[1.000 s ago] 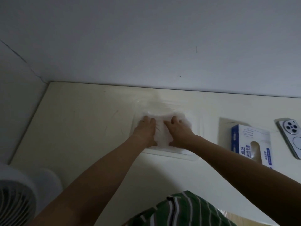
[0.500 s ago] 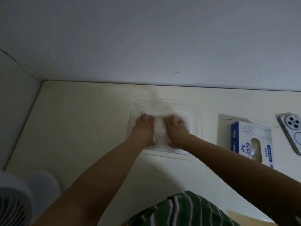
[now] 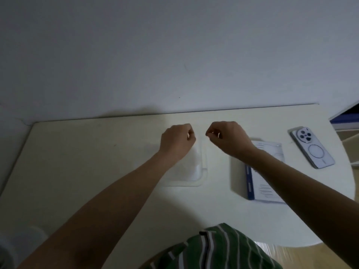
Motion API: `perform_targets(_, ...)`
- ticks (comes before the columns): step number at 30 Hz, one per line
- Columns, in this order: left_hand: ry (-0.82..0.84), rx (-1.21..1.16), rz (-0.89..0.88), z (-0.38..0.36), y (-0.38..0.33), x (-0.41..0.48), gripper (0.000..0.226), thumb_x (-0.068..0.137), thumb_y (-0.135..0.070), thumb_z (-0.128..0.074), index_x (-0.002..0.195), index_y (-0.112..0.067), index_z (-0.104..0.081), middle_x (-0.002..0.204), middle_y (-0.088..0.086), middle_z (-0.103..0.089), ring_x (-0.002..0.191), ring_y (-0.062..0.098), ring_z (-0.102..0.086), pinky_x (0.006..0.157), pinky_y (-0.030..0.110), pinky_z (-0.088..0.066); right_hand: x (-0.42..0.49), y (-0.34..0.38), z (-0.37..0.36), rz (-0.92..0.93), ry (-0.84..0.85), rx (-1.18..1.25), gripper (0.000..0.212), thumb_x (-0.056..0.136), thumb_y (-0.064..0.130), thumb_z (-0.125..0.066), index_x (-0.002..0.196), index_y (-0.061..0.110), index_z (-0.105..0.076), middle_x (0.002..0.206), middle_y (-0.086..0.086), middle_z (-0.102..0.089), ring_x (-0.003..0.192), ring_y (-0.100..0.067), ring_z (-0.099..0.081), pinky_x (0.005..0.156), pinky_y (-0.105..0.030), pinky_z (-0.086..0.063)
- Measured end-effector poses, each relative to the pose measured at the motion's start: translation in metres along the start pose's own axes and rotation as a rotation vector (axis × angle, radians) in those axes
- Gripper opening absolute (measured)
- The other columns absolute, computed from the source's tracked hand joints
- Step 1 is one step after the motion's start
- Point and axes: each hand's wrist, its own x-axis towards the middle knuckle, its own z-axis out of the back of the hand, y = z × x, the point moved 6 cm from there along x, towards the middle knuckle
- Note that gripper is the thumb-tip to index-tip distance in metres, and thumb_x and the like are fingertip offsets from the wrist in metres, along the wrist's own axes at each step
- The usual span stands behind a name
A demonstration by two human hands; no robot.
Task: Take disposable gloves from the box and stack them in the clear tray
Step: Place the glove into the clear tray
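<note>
My left hand (image 3: 177, 140) and my right hand (image 3: 227, 138) hover side by side over the far end of the clear tray (image 3: 203, 179), a small gap between them. Both have their fingers curled in a pinch, and a small white sliver shows at each set of fingertips, seemingly thin glove film. A whitish stack of gloves (image 3: 196, 167) lies in the tray, partly hidden by my left forearm. The blue-and-white glove box (image 3: 260, 183) lies flat to the tray's right, under my right forearm.
A phone (image 3: 312, 148) lies face down at the table's right, beyond the box. The cream table (image 3: 87, 162) meets the wall at the back and curves off at the right. My striped green shirt fills the bottom of the view.
Both hands have lifted off the glove stack they were pressing flat and moved toward the tray's far end, fingers now curled. The view has swung left, and the fan is out of sight.
</note>
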Motion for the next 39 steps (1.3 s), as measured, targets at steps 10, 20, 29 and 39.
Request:
perform_targets(10,0.435,-0.2,-0.181,-0.113,-0.132,-0.005,0.017,0.089,-0.023,-0.057,0.106,-0.018,-0.061,0.101,0.001,-0.069,0.093,0.024,-0.063,0.078,0.032,-0.051,-0.092,-0.173,-0.001,-0.437,0.213,-0.201,0.019,0.086,0.02,-0.065,0.104,0.021,-0.066,0.099,-0.001,-0.069,0.076,-0.015,-0.059,0.066,-0.026,-0.049)
perform_targets(20,0.531,0.085,-0.18,-0.177,-0.163,-0.01,0.056,0.084,-0.045,-0.066,0.122,-0.014,-0.04,0.105,0.008,-0.062,0.09,0.028,-0.06,0.068,0.033,-0.042,-0.095,-0.193,-0.021,-0.322,0.263,-0.442,0.023,0.082,0.029,-0.064,0.098,0.014,-0.059,0.085,-0.003,-0.046,0.072,-0.023,-0.056,0.063,-0.032,-0.05)
perform_targets(29,0.547,0.104,-0.145,-0.18,-0.164,-0.007,0.061,0.078,-0.043,-0.074,0.122,-0.014,-0.042,0.111,0.008,-0.061,0.102,0.029,-0.06,0.074,0.035,-0.044,-0.092,-0.187,0.022,-0.046,-0.003,0.164,0.005,0.087,0.015,-0.069,0.087,0.01,-0.068,0.1,-0.001,-0.06,0.092,-0.014,-0.057,0.083,-0.022,-0.046)
perform_targets(39,0.664,-0.036,-0.12,-0.174,-0.155,-0.011,0.041,0.088,-0.029,-0.064,0.123,-0.015,-0.047,0.118,0.01,-0.062,0.106,0.03,-0.059,0.083,0.033,-0.046,-0.083,-0.178,0.058,-0.233,-0.271,0.486,0.022,0.094,0.028,-0.061,0.081,0.011,-0.057,0.068,0.006,-0.056,0.06,-0.002,-0.047,0.057,-0.013,-0.038)
